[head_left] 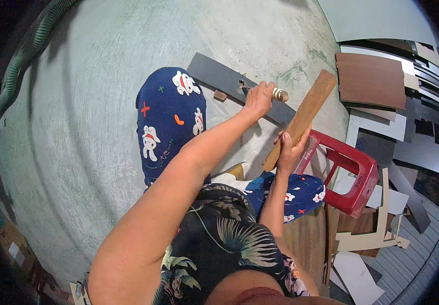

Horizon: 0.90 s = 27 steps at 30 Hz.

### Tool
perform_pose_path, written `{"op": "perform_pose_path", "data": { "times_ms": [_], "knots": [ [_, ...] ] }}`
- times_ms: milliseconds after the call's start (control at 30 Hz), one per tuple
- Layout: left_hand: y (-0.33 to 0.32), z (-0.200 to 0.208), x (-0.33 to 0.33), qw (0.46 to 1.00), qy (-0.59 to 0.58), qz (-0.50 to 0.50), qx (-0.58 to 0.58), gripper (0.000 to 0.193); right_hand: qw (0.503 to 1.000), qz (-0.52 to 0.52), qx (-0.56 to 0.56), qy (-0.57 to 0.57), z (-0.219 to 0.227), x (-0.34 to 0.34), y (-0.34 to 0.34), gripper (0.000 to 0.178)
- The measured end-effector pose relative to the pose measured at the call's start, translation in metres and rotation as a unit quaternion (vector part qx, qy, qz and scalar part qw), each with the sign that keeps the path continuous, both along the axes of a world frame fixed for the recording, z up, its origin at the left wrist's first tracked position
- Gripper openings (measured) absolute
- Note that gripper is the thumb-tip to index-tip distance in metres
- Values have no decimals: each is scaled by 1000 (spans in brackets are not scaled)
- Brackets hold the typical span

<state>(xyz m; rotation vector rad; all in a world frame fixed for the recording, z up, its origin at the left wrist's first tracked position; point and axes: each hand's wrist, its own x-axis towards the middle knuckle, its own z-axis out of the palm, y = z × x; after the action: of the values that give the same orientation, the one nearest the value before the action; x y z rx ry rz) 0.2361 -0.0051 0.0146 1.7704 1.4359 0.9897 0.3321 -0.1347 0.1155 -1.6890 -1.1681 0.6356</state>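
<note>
A long dark grey board [212,72] slants across in front of me, with a small rough hole cut in it. My left hand [260,99] is closed round a chisel [280,95], whose banded handle end sticks out to the right; its thin blade points at the hole. My right hand [291,147] grips a flat wooden bar [311,101], raised at a slant just right of the chisel's handle end. A small brown block [220,95] sits against the board's near edge. Part of the board is hidden behind my left hand and the bar.
A red plastic stool [364,188] lies on its side by my right knee. Stacked panels and offcuts, including a brown sheet [372,79], fill the right side. A green ribbed hose [46,33] runs along the upper left. My knees flank the work on the concrete floor [92,101].
</note>
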Motion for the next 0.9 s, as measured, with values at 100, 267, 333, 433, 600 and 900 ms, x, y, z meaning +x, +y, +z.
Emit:
{"op": "perform_pose_path", "data": {
  "times_ms": [100, 267, 333, 433, 600, 900],
  "knots": [
    [1, -4, -1, 1000, 4, 4, -14, 25, 996, -2, -39, 83, 5, -5, -2, 83],
    [0, -2, -2, 1000, 11, 2, -28, 25, 998, 3, -19, 68, 6, -7, 1, 83],
    [1, -2, -3, 999, 20, 4, -44, 23, 997, 11, -10, 77, 12, -10, 4, 83],
    [5, 1, -3, 997, 8, 6, -82, 31, 995, 18, -14, 95, 14, -6, 5, 82],
    [8, 1, -8, 996, 14, 21, -87, 27, 992, 54, -116, 23, -5, -5, 15, 82],
    [0, -1, -1, 999, 42, -5, -28, 25, 989, 40, -69, 124, -5, -11, 6, 82]
  ]
}}
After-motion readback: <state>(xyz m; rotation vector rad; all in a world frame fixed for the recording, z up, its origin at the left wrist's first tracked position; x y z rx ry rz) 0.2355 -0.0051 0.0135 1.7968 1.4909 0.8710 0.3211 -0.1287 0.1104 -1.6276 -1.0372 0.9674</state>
